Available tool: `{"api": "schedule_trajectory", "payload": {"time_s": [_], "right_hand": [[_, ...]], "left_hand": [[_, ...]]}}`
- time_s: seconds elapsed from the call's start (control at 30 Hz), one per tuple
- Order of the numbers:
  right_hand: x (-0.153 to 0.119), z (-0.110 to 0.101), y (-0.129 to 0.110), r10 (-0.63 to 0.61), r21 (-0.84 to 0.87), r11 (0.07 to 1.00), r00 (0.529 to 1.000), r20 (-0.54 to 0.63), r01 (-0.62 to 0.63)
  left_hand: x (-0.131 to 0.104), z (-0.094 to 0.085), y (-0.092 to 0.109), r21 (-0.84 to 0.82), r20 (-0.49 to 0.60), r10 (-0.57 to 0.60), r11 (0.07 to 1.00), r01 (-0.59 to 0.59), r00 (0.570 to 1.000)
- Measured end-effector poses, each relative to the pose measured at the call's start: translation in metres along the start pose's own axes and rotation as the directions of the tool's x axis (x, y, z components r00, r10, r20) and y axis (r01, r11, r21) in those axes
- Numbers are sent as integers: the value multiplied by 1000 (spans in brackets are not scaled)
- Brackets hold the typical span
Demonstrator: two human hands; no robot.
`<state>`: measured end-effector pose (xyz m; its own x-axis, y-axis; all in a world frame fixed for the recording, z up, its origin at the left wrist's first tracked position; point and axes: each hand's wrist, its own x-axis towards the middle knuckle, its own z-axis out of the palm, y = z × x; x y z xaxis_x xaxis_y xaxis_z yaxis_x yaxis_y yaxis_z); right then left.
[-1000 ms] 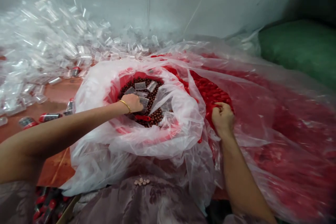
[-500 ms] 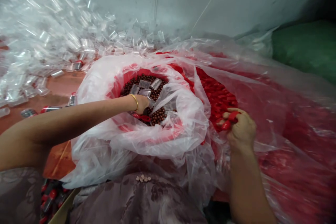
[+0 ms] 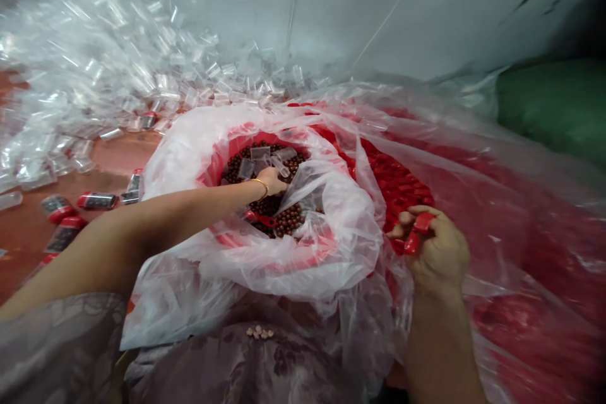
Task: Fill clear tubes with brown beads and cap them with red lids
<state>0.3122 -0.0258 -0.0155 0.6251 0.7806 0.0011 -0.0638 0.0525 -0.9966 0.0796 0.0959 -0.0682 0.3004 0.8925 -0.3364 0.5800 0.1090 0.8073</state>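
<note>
Inside a red tub lined with a whitish plastic bag [image 3: 189, 132], brown beads [image 3: 290, 221] lie with several clear cylinders [image 3: 246, 168]. My left hand [image 3: 271, 182] reaches over the beads, its fingers closed on a clear cylinder [image 3: 280, 166]. Just below that hand a red cap [image 3: 266, 221] rests on the beads. To the right of the tub, my right hand [image 3: 433, 243] holds red caps [image 3: 419, 230] between its curled fingers, beside a heap of red caps [image 3: 398, 180] in clear plastic.
A large pile of clear cylinders [image 3: 118, 50] spreads at the back left. Filled red-capped containers [image 3: 97, 201] lie on the reddish surface [image 3: 118, 158] at left. A green sack [image 3: 553, 101] stands at the far right, by a pale wall [image 3: 341, 6].
My left hand has moved up within the tub onto a clear cylinder, leaving the red cap below it in fuller view. My right hand still holds red caps. The view has shifted slightly.
</note>
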Motion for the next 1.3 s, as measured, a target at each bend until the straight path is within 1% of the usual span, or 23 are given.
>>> {"api": "schedule_trajectory", "payload": {"time_s": [0.07, 0.1, 0.13, 0.17, 0.23, 0.27, 0.3, 0.37, 0.43, 0.5, 0.57, 0.63, 0.7, 0.77, 0.83, 0.87, 0.93, 0.97, 1.0, 1.07, 1.17, 1.27, 1.3], "right_hand": [[-2, 3, -4, 1, 8, 1000, 1000, -21, -1], [-4, 4, -6, 11, 19, 1000, 1000, -17, -10], [-5, 5, -7, 20, 30, 999, 1000, -5, -20], [-7, 7, -9, 31, 41, 999, 999, 14, -31], [-11, 12, -12, 50, 57, 997, 997, 66, -54], [-14, 15, -13, 60, 66, 996, 993, 99, -67], [-17, 19, -14, 63, 76, 994, 988, 139, -74], [-22, 28, -17, 44, 99, 993, 973, 228, -69], [-26, 39, -21, 16, 102, 994, 947, 320, -51], [-30, 52, -23, 8, 68, 997, 919, 395, -38], [-33, 67, -23, 6, 31, 999, 892, 452, -22], [-35, 82, -21, -14, 24, 1000, 864, 504, 2], [-37, 96, -16, -14, 16, 1000, 830, 558, 6], [-37, 107, -9, 27, -24, 1000, 789, 614, -16], [-37, 117, -3, 44, -70, 998, 766, 642, 2], [-36, 121, -2, 16, -87, 995, 764, 645, 53], [-33, 129, -1, -106, -111, 966, 753, 649, 232], [-31, 132, -2, -178, -116, 935, 729, 662, 334], [-28, 135, -3, -235, -117, 899, 690, 684, 422], [-24, 139, -8, -290, -104, 843, 608, 739, 529], [-18, 140, -13, -310, -77, 806, 530, 790, 587], [-17, 140, -12, -310, -44, 796, 467, 828, 604], [-17, 140, -11, -308, -35, 796, 454, 836, 604]], "left_hand": [[0, -4, 3, -144, -12, 40, 989, -41, 999], [-1, -8, 4, -235, -26, 62, 970, -66, 998], [-4, -12, 5, -350, -39, 90, 932, -98, 995], [-7, -17, 5, -474, -48, 124, 871, -132, 991], [-16, -28, 5, -684, -48, 203, 707, -180, 978], [-21, -33, 5, -744, -38, 241, 641, -188, 970], [-27, -37, 4, -767, -21, 273, 613, -190, 962], [-37, -44, 1, -762, 5, 302, 618, -192, 953], [-46, -47, -3, -717, -4, 311, 661, -219, 951], [-52, -47, -7, -634, -49, 335, 718, -288, 941], [-55, -47, -11, -521, -116, 387, 760, -388, 915], [-57, -46, -13, -429, -162, 438, 776, -462, 884], [-58, -46, -13, -436, -162, 458, 762, -480, 874], [-60, -47, -11, -520, -127, 459, 724, -454, 879], [-62, -48, -9, -606, -81, 460, 682, -410, 884], [-64, -49, -7, -633, -56, 462, 669, -389, 885], [-67, -51, -5, -675, 2, 470, 652, -346, 883], [-69, -53, -4, -690, 34, 477, 647, -325, 878], [-70, -55, -3, -700, 64, 484, 645, -306, 873], [-72, -60, -3, -709, 119, 489, 651, -271, 864], [-73, -65, -4, -703, 178, 484, 672, -233, 857], [-74, -67, -5, -693, 243, 484, 693, -199, 840], [-74, -68, -4, -691, 258, 485, 697, -192, 836]]}}
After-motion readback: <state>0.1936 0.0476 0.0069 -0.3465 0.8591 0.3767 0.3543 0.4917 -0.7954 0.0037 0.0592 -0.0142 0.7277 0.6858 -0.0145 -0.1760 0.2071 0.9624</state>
